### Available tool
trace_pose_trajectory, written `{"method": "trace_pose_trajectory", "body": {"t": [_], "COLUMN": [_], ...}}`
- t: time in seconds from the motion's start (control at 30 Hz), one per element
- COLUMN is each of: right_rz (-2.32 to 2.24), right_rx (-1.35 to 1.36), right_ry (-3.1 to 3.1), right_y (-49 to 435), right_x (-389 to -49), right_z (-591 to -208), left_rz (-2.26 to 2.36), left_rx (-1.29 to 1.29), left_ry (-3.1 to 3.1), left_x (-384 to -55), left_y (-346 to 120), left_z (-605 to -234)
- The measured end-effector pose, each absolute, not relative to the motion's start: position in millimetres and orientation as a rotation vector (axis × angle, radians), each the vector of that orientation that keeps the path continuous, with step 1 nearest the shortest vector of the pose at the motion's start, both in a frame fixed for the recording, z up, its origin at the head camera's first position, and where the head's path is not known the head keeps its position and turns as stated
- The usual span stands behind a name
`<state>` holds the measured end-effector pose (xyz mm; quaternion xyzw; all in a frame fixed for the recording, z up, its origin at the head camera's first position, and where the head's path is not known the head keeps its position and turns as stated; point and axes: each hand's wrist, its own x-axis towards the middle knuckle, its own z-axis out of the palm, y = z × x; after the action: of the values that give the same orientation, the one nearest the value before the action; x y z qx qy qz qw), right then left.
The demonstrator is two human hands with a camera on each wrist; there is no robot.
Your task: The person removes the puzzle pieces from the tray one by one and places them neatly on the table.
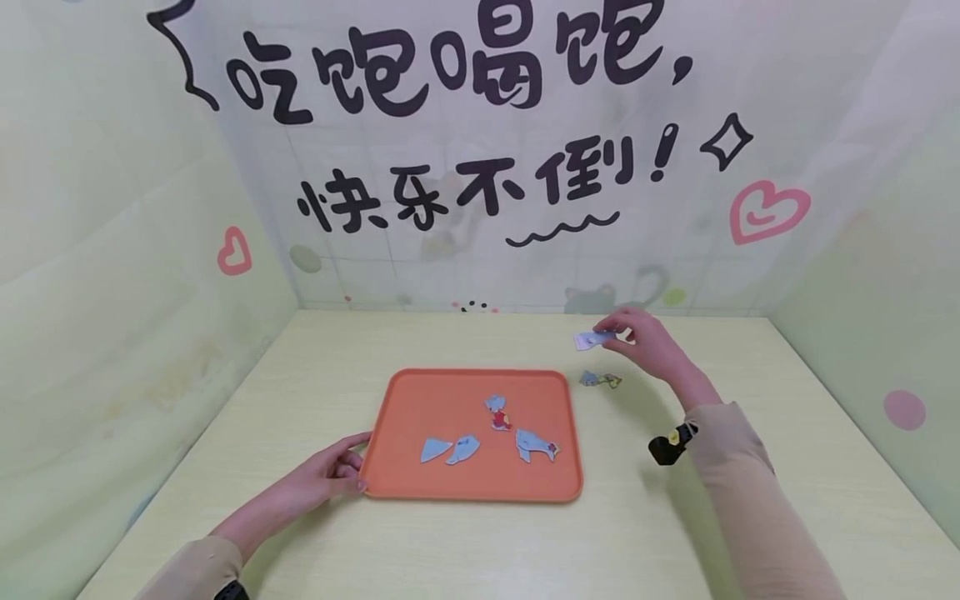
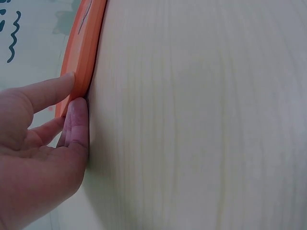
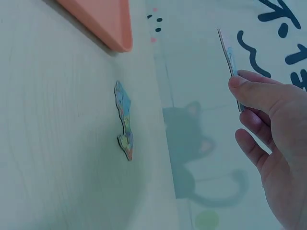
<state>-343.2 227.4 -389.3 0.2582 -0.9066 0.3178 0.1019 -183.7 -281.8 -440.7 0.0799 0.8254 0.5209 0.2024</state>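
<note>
My right hand (image 1: 643,342) is raised over the back right of the table and pinches a thin flat piece (image 1: 590,340), pale blue with a pinkish end, between thumb and fingers. In the right wrist view that piece appears edge-on. Below the hand, a small blue and yellow cutout (image 1: 600,379) lies on the table beside the tray. With its fingers at the rim, my left hand (image 1: 330,473) grips the near left corner of the orange tray (image 1: 472,497); the left wrist view shows thumb (image 2: 76,115) and fingers on its edge.
On the tray lie a light blue triangular piece (image 1: 435,450), a curved blue piece (image 1: 463,450), a blue and red figure piece (image 1: 497,412) and a blue dolphin-like piece (image 1: 535,446). A printed cloth (image 1: 480,275) rises behind the wooden table (image 1: 480,550) and along both sides.
</note>
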Motion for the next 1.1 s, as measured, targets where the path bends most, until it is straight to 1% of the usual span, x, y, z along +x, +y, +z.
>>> {"method": "trace_pose_trajectory", "body": {"t": [0.27,0.4,0.57,0.77,1.1], "right_rz": [0.919,0.925,0.928,0.93,0.952], "right_rx": [0.623,0.564,0.516,0.478,0.48], "right_ry": [-2.706,-2.73,-2.747,-2.776,-2.804], "right_y": [269.7,284.8,299.5,307.2,306.3], "right_x": [-341.9,-338.2,-335.8,-331.0,-327.3], "right_z": [-397.0,-400.9,-414.5,-429.3,-441.4], "left_rz": [1.462,1.461,1.458,1.456,1.455], "left_rx": [0.223,0.227,0.229,0.226,0.224], "left_ry": [2.29,2.291,2.293,2.293,2.294], "left_x": [-184.0,-183.6,-183.3,-182.3,-180.8], "left_y": [-281.7,-281.8,-281.2,-280.5,-280.7], "left_z": [-440.1,-440.2,-438.8,-438.0,-436.8]}}
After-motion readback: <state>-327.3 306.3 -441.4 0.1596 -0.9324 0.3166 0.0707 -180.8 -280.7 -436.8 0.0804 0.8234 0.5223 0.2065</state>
